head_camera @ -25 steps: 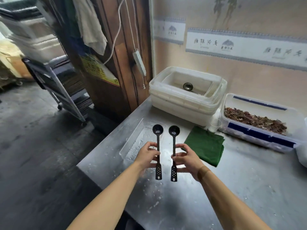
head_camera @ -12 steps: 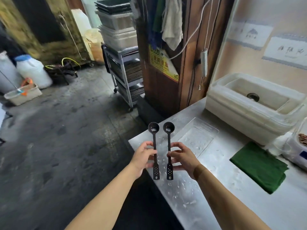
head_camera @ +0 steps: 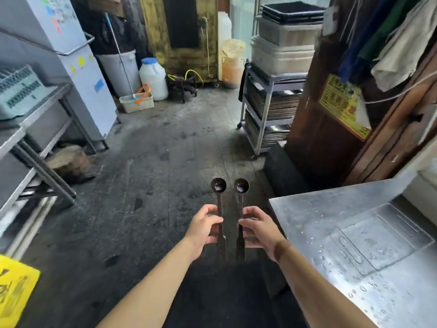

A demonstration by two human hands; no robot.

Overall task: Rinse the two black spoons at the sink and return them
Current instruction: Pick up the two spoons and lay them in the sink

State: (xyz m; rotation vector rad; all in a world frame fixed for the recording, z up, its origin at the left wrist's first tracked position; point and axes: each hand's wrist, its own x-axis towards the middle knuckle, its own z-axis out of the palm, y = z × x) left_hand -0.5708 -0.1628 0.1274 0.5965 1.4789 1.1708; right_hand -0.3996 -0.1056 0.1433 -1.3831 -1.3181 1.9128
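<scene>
At the far left a pale green plastic dish rack (head_camera: 17, 89) sits on a stainless steel side table (head_camera: 42, 107), and a yellow plastic sign (head_camera: 16, 287) shows at the lower left edge of the view. Over the dark, stained concrete floor (head_camera: 142, 166) the left hand (head_camera: 204, 229) pinches the handle of one black plastic spoon (head_camera: 219, 209), thumb on top and fingers curled beneath. Just beside it, not touching, a second black plastic spoon (head_camera: 240, 209) is pinched the same way by the right hand (head_camera: 259, 229). Both spoons point away from the person, round bowls up and level with each other. To the right is the near left corner of a wet stainless steel counter (head_camera: 319, 221); the spoons are held beyond its left edge. Behind it stands a metal rack trolley (head_camera: 267, 110) stacked with trays.
</scene>
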